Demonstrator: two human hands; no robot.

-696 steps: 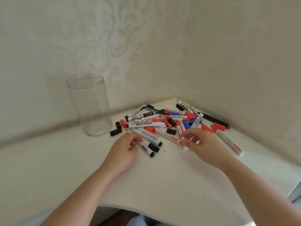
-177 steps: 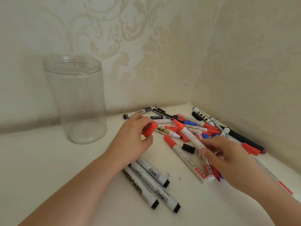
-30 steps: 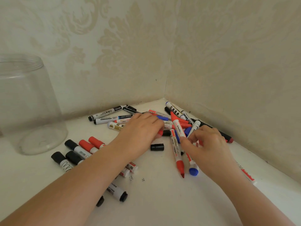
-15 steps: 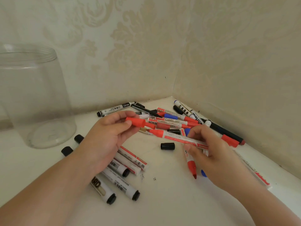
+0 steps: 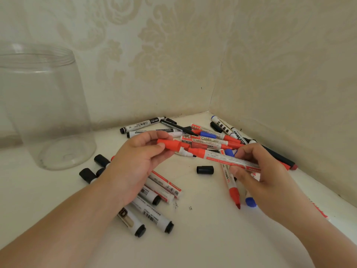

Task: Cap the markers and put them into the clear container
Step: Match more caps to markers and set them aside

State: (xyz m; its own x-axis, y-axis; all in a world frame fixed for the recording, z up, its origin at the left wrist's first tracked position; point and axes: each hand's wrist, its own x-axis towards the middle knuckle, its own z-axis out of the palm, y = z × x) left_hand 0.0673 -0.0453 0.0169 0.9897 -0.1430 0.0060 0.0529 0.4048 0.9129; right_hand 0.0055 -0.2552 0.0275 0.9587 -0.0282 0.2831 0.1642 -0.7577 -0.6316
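Nearest the clear container (image 5: 46, 105), the left hand (image 5: 135, 163) is pinching a red cap (image 5: 170, 145) between thumb and fingertips, now brought closer to the marker's tip than half a second ago. Beyond it, the right hand (image 5: 257, 171) is still gripping the red marker (image 5: 224, 158) with curled fingers, above the loose pile (image 5: 208, 136) farther from the container.

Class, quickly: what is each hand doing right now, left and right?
Left hand: pinches a loose red plastic marker cap.
Right hand: grips an uncapped white-barrelled red marker.
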